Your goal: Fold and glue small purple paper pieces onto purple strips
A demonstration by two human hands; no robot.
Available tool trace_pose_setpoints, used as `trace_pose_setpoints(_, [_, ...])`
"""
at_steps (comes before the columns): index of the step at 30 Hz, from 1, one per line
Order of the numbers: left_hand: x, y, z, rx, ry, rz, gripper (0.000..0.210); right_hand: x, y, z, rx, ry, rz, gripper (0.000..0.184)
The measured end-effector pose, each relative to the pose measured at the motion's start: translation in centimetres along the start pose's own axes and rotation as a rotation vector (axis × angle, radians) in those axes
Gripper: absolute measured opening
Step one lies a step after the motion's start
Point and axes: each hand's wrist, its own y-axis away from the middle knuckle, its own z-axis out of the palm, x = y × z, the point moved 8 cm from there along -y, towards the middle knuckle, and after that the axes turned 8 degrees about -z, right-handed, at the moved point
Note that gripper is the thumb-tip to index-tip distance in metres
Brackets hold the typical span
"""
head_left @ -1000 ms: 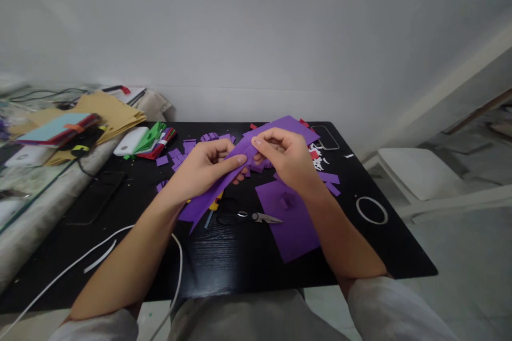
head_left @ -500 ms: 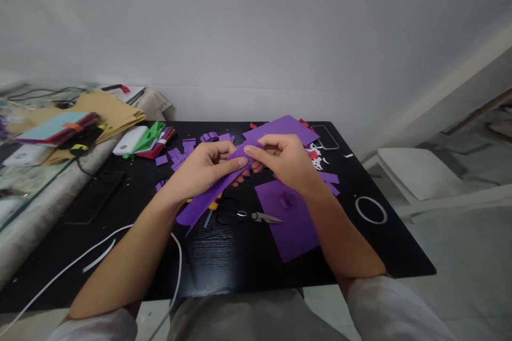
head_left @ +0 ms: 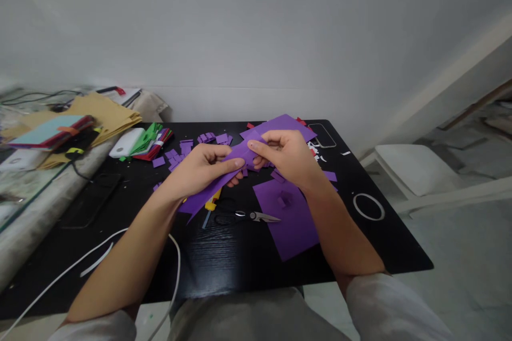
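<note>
A folded sheet of purple paper (head_left: 208, 192) is held up above the table, slanting from lower left to upper right. My left hand (head_left: 204, 168) pinches its middle, thumb on top. Closed on the upper right end of the same paper is my right hand (head_left: 286, 157), its thumb pressed near the edge. Black-handled scissors (head_left: 254, 216) lie below the hands, blades to the right. Beside them, partly under the paper, is a yellow tool (head_left: 213, 200). A flat purple sheet (head_left: 286, 229) rests under my right forearm, with a small curled purple piece (head_left: 285, 200) on it.
Small purple paper pieces (head_left: 186, 146) lie scattered behind my left hand. Another purple sheet (head_left: 284, 122) and white scraps (head_left: 316, 152) are at the back right. Colored paper bundles (head_left: 154, 141) sit at the back left. A white cable (head_left: 178, 261) crosses the front left.
My hands have drawn slightly apart along the purple paper, my right hand shifting a little to the right. The paper's lower end has swung up slightly. The view has shifted a little.
</note>
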Motion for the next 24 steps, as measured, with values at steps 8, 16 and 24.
trace_pose_setpoints(8, [-0.7, 0.3, -0.2, -0.021, -0.043, -0.055, 0.031, 0.3, 0.2, 0.8, -0.041, -0.034, 0.05, 0.033])
trace_pose_setpoints(16, [-0.6, 0.3, 0.1, -0.046, -0.074, -0.058, 0.033, 0.8, 0.3, 1.3, -0.13, -0.033, 0.117, 0.028])
trace_pose_setpoints(24, [-0.5, 0.3, 0.1, -0.055, -0.1, -0.052, 0.033, 0.8, 0.4, 1.3, -0.135, -0.069, 0.147, 0.032])
